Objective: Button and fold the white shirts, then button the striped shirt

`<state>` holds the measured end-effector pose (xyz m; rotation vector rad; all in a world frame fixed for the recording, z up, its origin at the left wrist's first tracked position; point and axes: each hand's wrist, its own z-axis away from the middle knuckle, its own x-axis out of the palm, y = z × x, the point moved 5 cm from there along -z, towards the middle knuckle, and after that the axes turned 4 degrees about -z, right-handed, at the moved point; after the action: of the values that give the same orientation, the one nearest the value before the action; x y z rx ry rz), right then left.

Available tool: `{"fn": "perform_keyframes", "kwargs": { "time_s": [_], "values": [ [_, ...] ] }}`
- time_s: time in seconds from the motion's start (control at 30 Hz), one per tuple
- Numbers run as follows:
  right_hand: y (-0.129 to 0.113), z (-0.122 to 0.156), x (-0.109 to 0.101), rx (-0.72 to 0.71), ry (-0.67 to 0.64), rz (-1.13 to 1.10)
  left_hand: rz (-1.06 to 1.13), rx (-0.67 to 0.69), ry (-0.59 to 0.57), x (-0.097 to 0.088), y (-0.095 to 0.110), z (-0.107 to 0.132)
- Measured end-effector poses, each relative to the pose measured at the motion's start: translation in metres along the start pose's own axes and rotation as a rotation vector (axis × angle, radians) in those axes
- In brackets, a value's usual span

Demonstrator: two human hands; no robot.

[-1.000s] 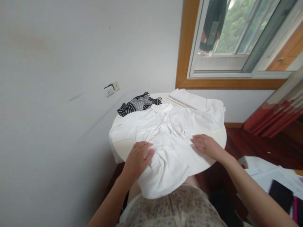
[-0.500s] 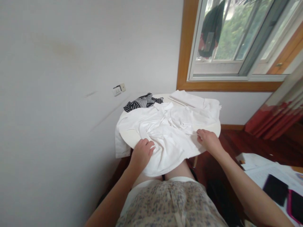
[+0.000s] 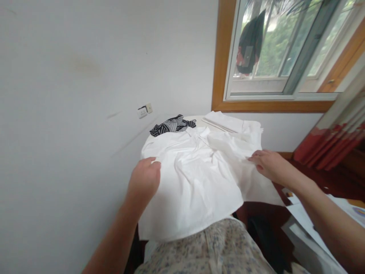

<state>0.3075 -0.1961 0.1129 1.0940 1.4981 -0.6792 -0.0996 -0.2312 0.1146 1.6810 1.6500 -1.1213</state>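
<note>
A white shirt [image 3: 199, 175] lies spread over a small round table, its lower part hanging off the near edge over my lap. My left hand [image 3: 144, 182] is closed, pinching the shirt's left side and lifting it a little. On the shirt's right side my right hand [image 3: 269, 164] grips the fabric with curled fingers. The cloth stretches flat between the two hands. The collar points away from me.
A black-and-white striped garment [image 3: 172, 125] lies at the table's far left. Folded white cloth [image 3: 228, 121] sits at the far right, under the window [image 3: 279, 53]. The wall [image 3: 71, 95] is close on the left. Papers [image 3: 313, 220] lie at the lower right.
Both hands have moved outward and taken hold of the shirt's sides. The crumpled fabric is now pulled flat and wide, covering the table's near edge.
</note>
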Motion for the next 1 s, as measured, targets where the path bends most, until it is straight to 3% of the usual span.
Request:
{"fn": "perform_keyframes", "kwargs": {
  "time_s": [0.1,0.2,0.37,0.5,0.67,0.77,0.87,0.93,1.0],
  "values": [
    [-0.029,-0.01,0.007,-0.103,-0.099,-0.101,0.085,0.056,-0.154,0.019,0.041,-0.019],
    [-0.061,-0.029,0.004,-0.103,-0.087,-0.138,0.117,0.033,-0.305,0.044,0.069,-0.034],
    [-0.121,-0.072,0.006,-0.246,-0.002,-0.174,0.061,-0.016,-0.411,0.072,0.074,-0.044],
    [-0.141,-0.12,0.027,-0.266,0.025,-0.106,0.042,0.009,-0.48,0.078,0.071,-0.05],
    [-0.146,-0.167,0.054,-0.342,-0.01,-0.082,0.284,-0.032,-0.377,0.069,0.067,-0.062],
    [-0.154,-0.176,0.062,-0.443,-0.019,-0.108,0.543,0.01,-0.328,0.071,0.062,-0.069],
    [-0.153,-0.177,0.062,-0.45,-0.023,-0.098,0.792,0.114,-0.305,0.084,0.049,-0.08],
    [-0.144,-0.174,0.059,-0.416,-0.012,-0.098,0.755,0.139,-0.21,0.097,0.034,-0.088],
    [-0.131,-0.171,0.052,-0.378,0.035,-0.119,0.585,0.15,-0.141,0.116,0.021,-0.093]
  ]
}}
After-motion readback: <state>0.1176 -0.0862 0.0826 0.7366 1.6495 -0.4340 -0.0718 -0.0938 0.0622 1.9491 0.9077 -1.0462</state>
